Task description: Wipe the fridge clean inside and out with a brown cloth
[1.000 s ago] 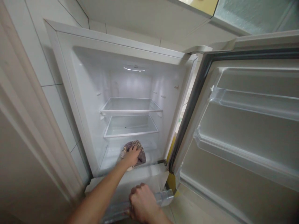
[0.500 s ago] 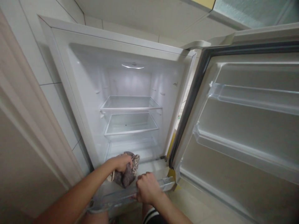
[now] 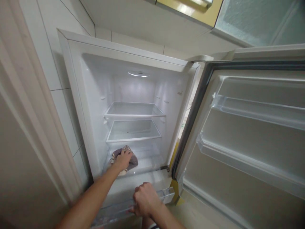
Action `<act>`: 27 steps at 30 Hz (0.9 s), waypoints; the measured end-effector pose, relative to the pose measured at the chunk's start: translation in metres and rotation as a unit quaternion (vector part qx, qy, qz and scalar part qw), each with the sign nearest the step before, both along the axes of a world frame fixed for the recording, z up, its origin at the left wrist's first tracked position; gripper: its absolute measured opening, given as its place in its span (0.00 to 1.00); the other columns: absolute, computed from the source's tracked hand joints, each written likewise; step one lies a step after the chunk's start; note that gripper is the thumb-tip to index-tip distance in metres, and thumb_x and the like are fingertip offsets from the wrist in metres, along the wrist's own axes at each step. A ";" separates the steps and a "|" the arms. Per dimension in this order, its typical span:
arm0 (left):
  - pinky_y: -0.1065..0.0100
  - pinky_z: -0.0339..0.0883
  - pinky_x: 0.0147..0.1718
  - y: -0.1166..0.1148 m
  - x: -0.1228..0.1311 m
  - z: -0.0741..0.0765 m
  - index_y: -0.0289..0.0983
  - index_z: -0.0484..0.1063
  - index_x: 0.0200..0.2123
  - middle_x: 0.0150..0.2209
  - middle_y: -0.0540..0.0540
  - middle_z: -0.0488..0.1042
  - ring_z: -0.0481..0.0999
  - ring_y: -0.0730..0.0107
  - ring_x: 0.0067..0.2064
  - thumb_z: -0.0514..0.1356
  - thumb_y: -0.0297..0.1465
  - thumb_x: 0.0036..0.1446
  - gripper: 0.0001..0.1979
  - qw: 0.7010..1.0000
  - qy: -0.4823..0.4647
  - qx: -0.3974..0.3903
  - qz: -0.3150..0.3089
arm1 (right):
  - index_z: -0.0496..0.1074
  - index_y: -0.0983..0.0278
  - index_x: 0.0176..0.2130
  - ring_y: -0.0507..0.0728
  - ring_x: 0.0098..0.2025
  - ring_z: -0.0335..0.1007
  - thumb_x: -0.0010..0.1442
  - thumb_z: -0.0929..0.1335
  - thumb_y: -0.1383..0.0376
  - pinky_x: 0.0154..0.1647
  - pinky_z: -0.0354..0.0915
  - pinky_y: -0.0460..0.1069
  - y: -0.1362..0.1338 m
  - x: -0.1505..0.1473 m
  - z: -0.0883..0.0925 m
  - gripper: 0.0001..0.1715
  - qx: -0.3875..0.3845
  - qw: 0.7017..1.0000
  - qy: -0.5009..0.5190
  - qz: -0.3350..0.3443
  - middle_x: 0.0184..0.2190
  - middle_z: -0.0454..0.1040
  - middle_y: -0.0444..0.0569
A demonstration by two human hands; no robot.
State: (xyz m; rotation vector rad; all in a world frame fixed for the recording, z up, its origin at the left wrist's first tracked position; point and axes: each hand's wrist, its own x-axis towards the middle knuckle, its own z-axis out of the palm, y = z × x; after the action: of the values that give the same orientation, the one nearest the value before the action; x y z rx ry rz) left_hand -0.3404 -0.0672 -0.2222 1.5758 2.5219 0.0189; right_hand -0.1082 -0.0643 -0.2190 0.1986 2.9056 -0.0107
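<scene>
My left hand (image 3: 124, 159) grips a bunched brown patterned cloth (image 3: 133, 160) low inside the open fridge, near the front left, below the two glass shelves. The fingers are curled over the cloth and press it down on the clear bottom surface. Closer to me, my right hand (image 3: 145, 197) is closed around the front rim of a pulled-out clear drawer (image 3: 166, 194). That drawer sticks out past the fridge front, and my forearm crosses its right part.
The fridge door (image 3: 238, 143) stands wide open on the right, with clear door racks (image 3: 250, 106). Two glass shelves (image 3: 133, 139) sit above the cloth. A tiled wall (image 3: 57, 73) is close on the left, and a yellow cabinet (image 3: 190, 9) hangs above.
My left hand has moved the cloth deeper into the fridge, from over the drawer to the bottom surface. My right hand stays on the drawer rim. The view has tilted up slightly.
</scene>
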 end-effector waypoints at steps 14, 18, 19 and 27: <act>0.62 0.69 0.62 0.013 0.070 -0.002 0.45 0.81 0.36 0.43 0.50 0.83 0.81 0.57 0.52 0.71 0.30 0.45 0.12 0.948 -0.112 -0.118 -0.274 | 0.86 0.66 0.45 0.68 0.44 0.83 0.64 0.74 0.40 0.49 0.74 0.58 0.003 0.032 -0.010 0.33 -0.013 0.999 0.024 -0.043 0.39 0.83 0.58; 0.54 0.74 0.57 -0.038 0.008 0.016 0.42 0.82 0.41 0.43 0.47 0.84 0.82 0.51 0.51 0.73 0.25 0.42 0.19 0.964 -0.081 -0.168 -0.188 | 0.85 0.67 0.46 0.68 0.46 0.82 0.65 0.74 0.43 0.54 0.74 0.61 0.003 0.043 -0.009 0.31 -0.022 0.999 0.014 -0.024 0.41 0.83 0.59; 0.52 0.74 0.59 -0.046 -0.006 0.021 0.41 0.81 0.46 0.48 0.45 0.83 0.81 0.50 0.54 0.73 0.25 0.45 0.22 0.972 -0.068 -0.160 -0.157 | 0.85 0.68 0.46 0.68 0.46 0.82 0.64 0.76 0.44 0.54 0.74 0.61 0.001 0.045 -0.013 0.29 -0.020 1.000 0.014 -0.013 0.41 0.83 0.59; 0.40 0.68 0.65 0.015 0.028 0.025 0.38 0.71 0.64 0.68 0.37 0.70 0.71 0.48 0.68 0.65 0.37 0.68 0.24 0.997 -0.033 -0.026 -0.058 | 0.86 0.63 0.42 0.60 0.36 0.82 0.69 0.74 0.58 0.38 0.72 0.52 -0.034 0.032 -0.049 0.12 0.000 0.999 0.015 0.049 0.33 0.82 0.53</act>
State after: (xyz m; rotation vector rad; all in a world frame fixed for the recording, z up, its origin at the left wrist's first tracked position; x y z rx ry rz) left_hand -0.3124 -0.0526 -0.1973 1.6687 2.3591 -0.0101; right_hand -0.0760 -0.0985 -0.2681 0.0556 2.9412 0.0021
